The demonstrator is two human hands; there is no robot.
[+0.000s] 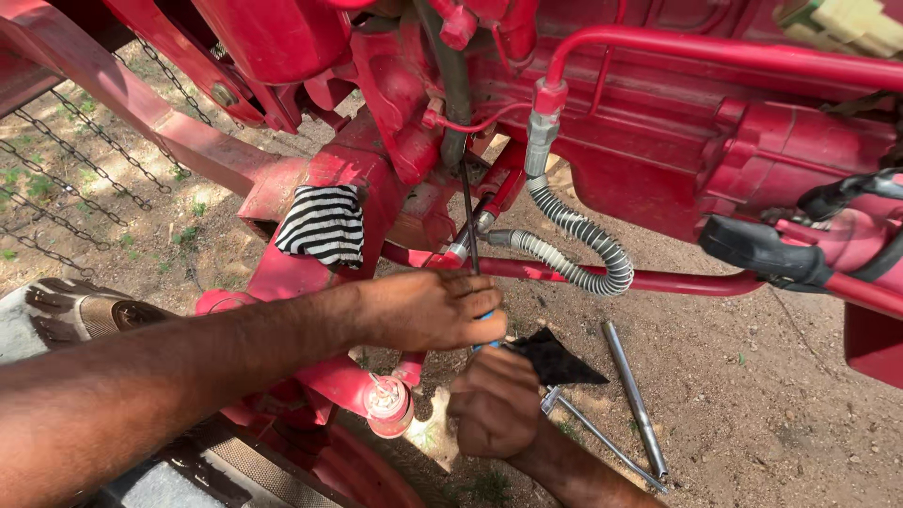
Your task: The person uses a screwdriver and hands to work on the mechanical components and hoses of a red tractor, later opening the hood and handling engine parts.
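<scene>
Sandy ground under a red tractor (658,141), both hands on a long screwdriver.

From my seat, my left hand (428,310) is curled tight round the blue screwdriver handle (486,317), its dark shaft (467,216) rising into the linkage above; my right hand (494,403) is closed just below, seemingly bracing the butt of the handle, though what it grips I cannot tell. I judge a fastener is being turned; the next move needs steady upward pressure and a straight shaft. Its tip is hidden behind red castings. Nearby sit a corrugated hose (583,245), a striped cloth (324,224), a dark rag (555,357) and steel rods (635,395) on the dirt.
</scene>
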